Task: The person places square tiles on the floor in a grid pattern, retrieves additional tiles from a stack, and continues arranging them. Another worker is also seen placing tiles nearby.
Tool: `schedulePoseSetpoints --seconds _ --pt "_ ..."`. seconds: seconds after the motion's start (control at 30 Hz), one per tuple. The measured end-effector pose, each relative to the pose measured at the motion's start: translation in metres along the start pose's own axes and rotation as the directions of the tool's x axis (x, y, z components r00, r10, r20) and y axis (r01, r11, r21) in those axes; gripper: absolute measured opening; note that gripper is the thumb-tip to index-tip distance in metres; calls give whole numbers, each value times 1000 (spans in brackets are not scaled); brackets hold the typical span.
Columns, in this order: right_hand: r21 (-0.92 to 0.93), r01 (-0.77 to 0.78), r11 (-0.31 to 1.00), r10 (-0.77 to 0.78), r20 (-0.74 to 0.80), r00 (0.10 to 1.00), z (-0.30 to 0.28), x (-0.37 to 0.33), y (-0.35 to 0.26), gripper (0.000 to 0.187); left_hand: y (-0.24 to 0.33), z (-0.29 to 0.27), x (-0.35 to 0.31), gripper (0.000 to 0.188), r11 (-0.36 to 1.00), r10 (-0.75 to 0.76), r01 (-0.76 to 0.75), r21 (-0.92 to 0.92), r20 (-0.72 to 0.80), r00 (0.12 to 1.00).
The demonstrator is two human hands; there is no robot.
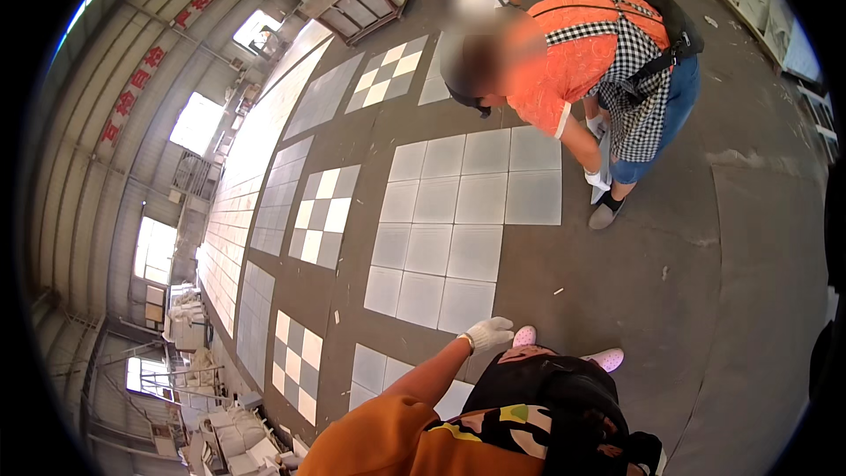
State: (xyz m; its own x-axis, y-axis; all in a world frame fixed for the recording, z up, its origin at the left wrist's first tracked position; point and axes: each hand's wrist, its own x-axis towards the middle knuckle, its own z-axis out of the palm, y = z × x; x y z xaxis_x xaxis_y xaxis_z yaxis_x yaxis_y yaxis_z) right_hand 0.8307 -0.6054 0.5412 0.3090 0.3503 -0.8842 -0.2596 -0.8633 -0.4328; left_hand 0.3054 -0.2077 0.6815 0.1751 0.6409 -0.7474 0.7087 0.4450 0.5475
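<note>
My left hand [487, 333], in a white knitted glove, hangs over the floor just above my pink shoes. Its fingers are loosely stretched and nothing shows in them. Nearest to it lies the corner of a large block of pale grey square tiles [432, 247] laid edge to edge on the floor. My right hand is not in view. To the far right, a co-worker [582, 70] in an orange top and checked apron bends over this block. The co-worker's white-gloved hands hold a grey tile [602, 167] on edge beside it.
Checkered tile panels [323, 215] and grey panels [282, 189] lie in rows to the left. Another grey tile group [370, 370] is by my left arm. Wooden crates [357, 4] stand at the back, and slabs [753, 4] line the far right.
</note>
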Motion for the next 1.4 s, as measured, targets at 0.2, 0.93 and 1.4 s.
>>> schedulePoseSetpoints --seconds 0.2,0.93,1.4 --pt "358 46 933 3 -137 991 -76 4 -111 24 1 43 -11 55 996 5 -9 88 47 999" --pt "206 -45 977 80 -164 983 -120 -12 -293 40 104 88 122 52 965 50 -73 252 94 994" --pt "-171 -79 982 87 38 995 -157 86 -343 13 126 120 148 58 988 97 -80 134 -119 988"
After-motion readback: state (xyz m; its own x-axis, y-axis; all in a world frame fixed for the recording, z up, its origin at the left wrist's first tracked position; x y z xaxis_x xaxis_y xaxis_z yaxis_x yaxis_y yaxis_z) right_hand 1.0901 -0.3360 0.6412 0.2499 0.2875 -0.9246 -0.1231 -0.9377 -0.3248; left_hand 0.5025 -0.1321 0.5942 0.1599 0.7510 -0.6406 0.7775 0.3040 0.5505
